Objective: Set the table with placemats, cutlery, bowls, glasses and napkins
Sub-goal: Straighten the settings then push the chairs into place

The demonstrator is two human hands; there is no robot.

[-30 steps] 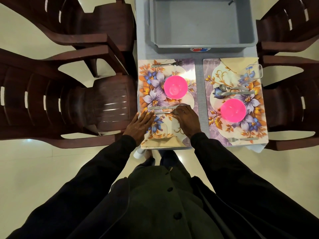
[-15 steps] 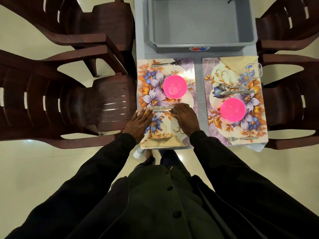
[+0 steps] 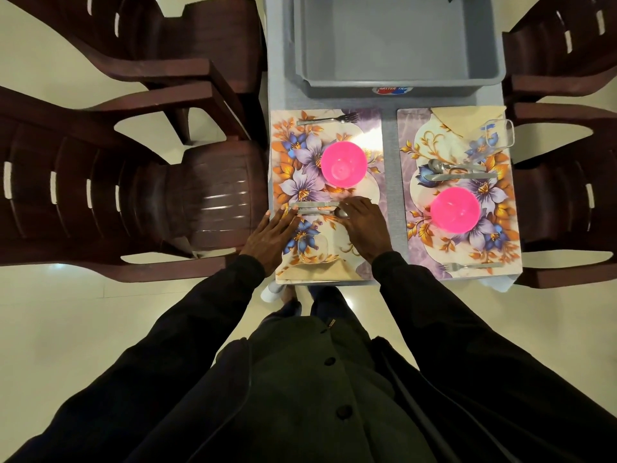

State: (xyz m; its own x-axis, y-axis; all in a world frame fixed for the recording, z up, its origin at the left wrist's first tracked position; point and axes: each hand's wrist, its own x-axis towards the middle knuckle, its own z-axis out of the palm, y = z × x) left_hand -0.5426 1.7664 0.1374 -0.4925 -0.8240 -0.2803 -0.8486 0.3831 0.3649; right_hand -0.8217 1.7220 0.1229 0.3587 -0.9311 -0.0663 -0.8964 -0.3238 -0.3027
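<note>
Two floral placemats lie side by side on the grey table. The left placemat (image 3: 370, 128) carries a pink bowl (image 3: 344, 164), a fork (image 3: 329, 119), a knife (image 3: 314, 204) and a spoon (image 3: 334, 212), a clear glass (image 3: 312, 250) and a beige napkin (image 3: 320, 270). My left hand (image 3: 273, 237) lies with straight fingers touching the handle ends of the knife and spoon. My right hand (image 3: 365, 227) rests its fingertips on their other ends. The right placemat (image 3: 405, 208) has a pink bowl (image 3: 454, 209), spoon and knife (image 3: 462, 176), a fork (image 3: 474, 266), a glass (image 3: 497, 135) and a napkin (image 3: 467, 118).
A grey plastic tub (image 3: 397, 41) stands at the far end of the table. Dark brown plastic chairs (image 3: 133, 202) flank the table on the left, and more chairs (image 3: 567, 202) on the right. Pale floor lies around my feet.
Both hands have slid the knife and spoon slightly and lined them up side by side below the left pink bowl. Nothing else moved.
</note>
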